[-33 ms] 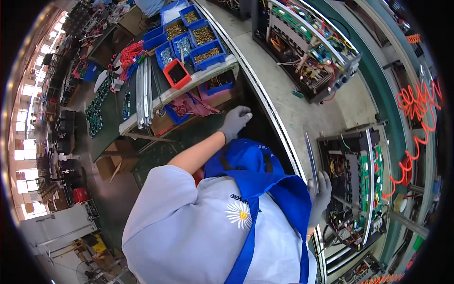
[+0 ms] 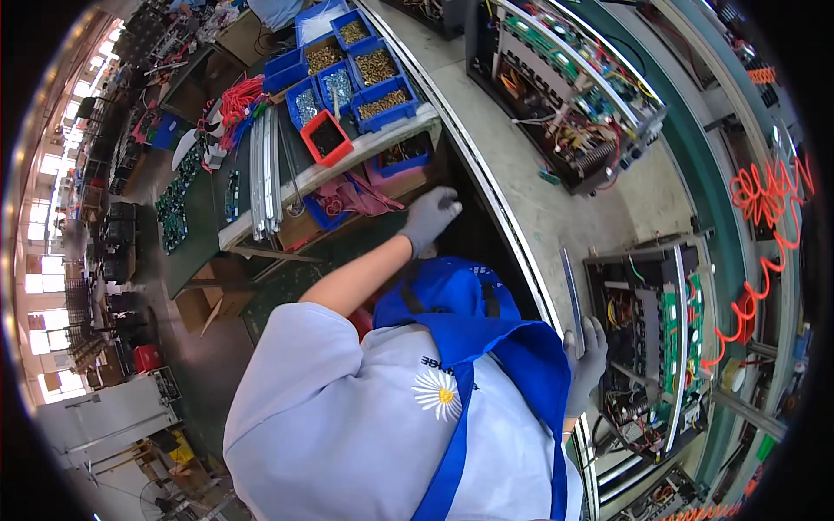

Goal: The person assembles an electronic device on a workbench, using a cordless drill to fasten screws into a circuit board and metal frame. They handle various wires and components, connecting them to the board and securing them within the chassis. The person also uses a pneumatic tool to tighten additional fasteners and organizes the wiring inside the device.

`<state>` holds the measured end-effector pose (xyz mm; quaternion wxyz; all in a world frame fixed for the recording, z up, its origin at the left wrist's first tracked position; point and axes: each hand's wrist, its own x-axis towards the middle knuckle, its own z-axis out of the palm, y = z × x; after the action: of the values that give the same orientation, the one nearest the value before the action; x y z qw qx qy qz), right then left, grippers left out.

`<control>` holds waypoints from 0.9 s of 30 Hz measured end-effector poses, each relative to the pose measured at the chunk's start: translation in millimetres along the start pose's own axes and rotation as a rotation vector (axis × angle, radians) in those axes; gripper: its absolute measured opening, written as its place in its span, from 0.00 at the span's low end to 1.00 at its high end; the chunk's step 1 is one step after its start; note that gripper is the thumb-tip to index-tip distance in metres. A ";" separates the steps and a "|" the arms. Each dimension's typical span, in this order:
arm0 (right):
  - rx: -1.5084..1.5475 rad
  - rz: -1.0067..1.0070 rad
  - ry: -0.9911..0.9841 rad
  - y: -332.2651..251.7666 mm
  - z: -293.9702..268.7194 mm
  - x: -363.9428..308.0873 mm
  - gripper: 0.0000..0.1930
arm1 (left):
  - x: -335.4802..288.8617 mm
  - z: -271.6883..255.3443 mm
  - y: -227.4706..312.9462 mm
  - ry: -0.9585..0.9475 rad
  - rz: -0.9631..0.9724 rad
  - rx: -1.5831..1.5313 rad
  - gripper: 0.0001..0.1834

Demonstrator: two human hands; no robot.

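My left hand [image 2: 432, 217], in a grey glove, hangs over the dark gap between the bench and the line, with its fingers curled in. Whatever those fingers may hold is hidden. In my right hand [image 2: 589, 363], also gloved in grey, is a thin flat metal strip [image 2: 572, 286] that points away from me. Just right of that hand stands an open electronics chassis [image 2: 638, 321] with a green circuit board [image 2: 671, 334], wires and a pale bar across it.
Blue bins [image 2: 382, 102] of brass-coloured and silvery fasteners and a red bin [image 2: 326, 137] sit on the bench at upper left. Metal strips [image 2: 265, 178] lie beside them. Another open chassis [image 2: 569, 95] stands farther along the line. A coiled orange hose [image 2: 751, 300] hangs at right.
My left hand has shifted very slightly to the left. The right hand keeps its hold on the metal strip, nearly unmoved.
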<state>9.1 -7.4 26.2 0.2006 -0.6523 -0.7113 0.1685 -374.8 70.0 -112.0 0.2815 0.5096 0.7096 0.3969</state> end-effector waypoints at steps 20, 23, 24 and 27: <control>-0.064 0.105 0.071 -216.8 59.3 121.2 0.21 | 382.4 -232.2 -68.8 -0.871 0.274 1.058 0.31; -0.080 0.116 0.094 -225.1 64.4 124.3 0.21 | 386.6 -233.7 -79.9 -0.894 0.325 1.024 0.28; -0.066 0.126 0.102 -230.9 65.6 124.0 0.21 | 388.8 -235.9 -84.5 -0.905 0.341 1.013 0.27; -0.056 0.115 0.104 -236.0 69.8 126.0 0.20 | 388.0 -230.7 -92.6 -0.766 0.383 1.001 0.24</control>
<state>-237.9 97.8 92.6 0.2090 -0.7054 -0.6655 0.1258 -731.6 358.2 -67.4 0.1677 0.8013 0.5551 -0.1474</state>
